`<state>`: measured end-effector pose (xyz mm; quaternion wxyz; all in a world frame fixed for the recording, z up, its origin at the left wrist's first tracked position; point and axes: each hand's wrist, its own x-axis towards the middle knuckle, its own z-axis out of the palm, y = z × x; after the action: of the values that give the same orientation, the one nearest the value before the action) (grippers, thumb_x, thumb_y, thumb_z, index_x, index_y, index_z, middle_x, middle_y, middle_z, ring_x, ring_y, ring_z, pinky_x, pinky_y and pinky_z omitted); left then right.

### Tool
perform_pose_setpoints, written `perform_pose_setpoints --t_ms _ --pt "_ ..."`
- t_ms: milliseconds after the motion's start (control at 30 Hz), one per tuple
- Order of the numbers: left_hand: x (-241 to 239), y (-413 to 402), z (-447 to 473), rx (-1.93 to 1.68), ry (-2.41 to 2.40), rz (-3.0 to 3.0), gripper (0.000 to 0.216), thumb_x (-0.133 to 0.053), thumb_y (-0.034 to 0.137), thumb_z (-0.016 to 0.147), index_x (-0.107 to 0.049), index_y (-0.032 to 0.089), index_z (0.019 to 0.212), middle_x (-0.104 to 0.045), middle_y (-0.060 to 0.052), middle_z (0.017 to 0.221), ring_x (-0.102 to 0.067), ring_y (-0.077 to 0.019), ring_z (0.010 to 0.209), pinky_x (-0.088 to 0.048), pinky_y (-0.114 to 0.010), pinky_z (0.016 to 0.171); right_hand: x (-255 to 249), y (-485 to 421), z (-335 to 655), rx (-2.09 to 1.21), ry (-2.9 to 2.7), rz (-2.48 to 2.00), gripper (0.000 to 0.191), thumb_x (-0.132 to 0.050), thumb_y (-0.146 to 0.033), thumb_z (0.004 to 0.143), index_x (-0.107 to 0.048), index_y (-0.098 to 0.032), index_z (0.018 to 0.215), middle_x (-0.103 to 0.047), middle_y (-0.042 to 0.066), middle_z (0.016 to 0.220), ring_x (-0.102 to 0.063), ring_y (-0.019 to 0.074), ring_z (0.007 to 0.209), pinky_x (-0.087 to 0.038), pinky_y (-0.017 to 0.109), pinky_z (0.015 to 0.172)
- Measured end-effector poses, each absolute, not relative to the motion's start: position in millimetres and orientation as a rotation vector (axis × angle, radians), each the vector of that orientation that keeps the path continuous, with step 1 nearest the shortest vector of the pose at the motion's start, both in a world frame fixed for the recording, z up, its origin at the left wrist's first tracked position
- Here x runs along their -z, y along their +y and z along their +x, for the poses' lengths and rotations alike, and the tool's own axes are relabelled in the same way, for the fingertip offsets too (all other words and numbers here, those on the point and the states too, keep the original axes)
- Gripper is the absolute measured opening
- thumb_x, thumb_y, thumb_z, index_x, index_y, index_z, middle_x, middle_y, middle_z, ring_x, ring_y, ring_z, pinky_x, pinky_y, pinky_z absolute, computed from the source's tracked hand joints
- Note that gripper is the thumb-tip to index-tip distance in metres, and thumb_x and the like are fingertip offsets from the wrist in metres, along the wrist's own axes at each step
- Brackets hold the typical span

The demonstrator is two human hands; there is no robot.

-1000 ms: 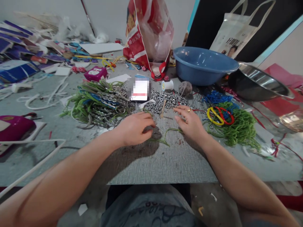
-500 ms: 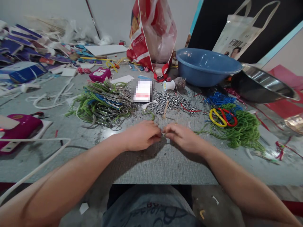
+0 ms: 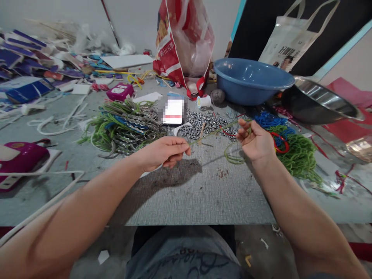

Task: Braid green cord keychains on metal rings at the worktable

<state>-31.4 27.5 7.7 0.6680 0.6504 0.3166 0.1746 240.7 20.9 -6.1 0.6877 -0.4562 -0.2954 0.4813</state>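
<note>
My left hand (image 3: pixel 164 152) is raised a little above the grey table (image 3: pixel 188 193), its fingers pinched on one end of a thin green cord (image 3: pixel 215 133). My right hand (image 3: pixel 255 140) is closed on the other part of that cord, pulling it taut between the hands. A loop of the same cord hangs down below my right hand. Behind the hands lies a heap of small metal nuts (image 3: pixel 207 122), with a short wooden stick lying on it.
A pile of green cords with metal pieces (image 3: pixel 124 126) lies left. Loose green cords (image 3: pixel 299 155) and blue cords lie right, with yellow and red loops. A phone (image 3: pixel 173 110), a thread spool (image 3: pixel 205 101), a blue basin (image 3: pixel 251 79), a steel bowl (image 3: pixel 319 100) and a red bag (image 3: pixel 183 42) stand behind.
My hands met at the table's middle and pinched the green cord. They have since drawn apart, the right hand lifting up and to the right, stretching the cord.
</note>
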Motion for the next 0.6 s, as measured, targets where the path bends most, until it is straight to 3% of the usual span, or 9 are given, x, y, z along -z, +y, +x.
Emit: perform_pose_setpoints --t_ms 233,467,600 --pt "-3.0 35.3 -33.2 -0.542 0.727 1.244 0.017 -0.044 0.028 0.087 -0.051 0.017 0.076 -0.055 0.000 0.055 -0.044 -0.0073 0.036 -0.046 -0.025 0.041 8.0 26.0 246.6 -1.056 -0.604 -1.007 0.014 -0.046 -0.024 0.080 -0.047 -0.022 0.066 -0.071 -0.001 0.085 -0.064 0.0112 0.066 -0.050 0.025 0.057" --pt "1.0 40.1 -30.8 -0.862 0.927 1.300 0.017 -0.046 0.032 0.084 -0.052 0.018 0.075 -0.046 0.003 0.052 -0.039 -0.0077 0.037 -0.040 -0.025 0.040 6.0 18.9 235.9 -1.205 -0.753 -1.076 0.009 -0.051 -0.029 0.074 -0.053 -0.023 0.067 -0.070 -0.002 0.078 -0.060 0.0103 0.055 -0.049 0.025 0.053" --pt "4.9 36.5 -28.0 -0.875 1.081 1.819 0.024 -0.045 0.035 0.081 -0.053 0.018 0.067 -0.050 0.001 0.055 -0.047 -0.0109 0.049 -0.044 -0.028 0.051 4.8 8.7 220.4 -1.353 -0.822 -1.082 0.011 -0.055 -0.031 0.072 -0.055 -0.022 0.068 -0.071 -0.001 0.074 -0.059 0.0105 0.051 -0.050 0.025 0.051"
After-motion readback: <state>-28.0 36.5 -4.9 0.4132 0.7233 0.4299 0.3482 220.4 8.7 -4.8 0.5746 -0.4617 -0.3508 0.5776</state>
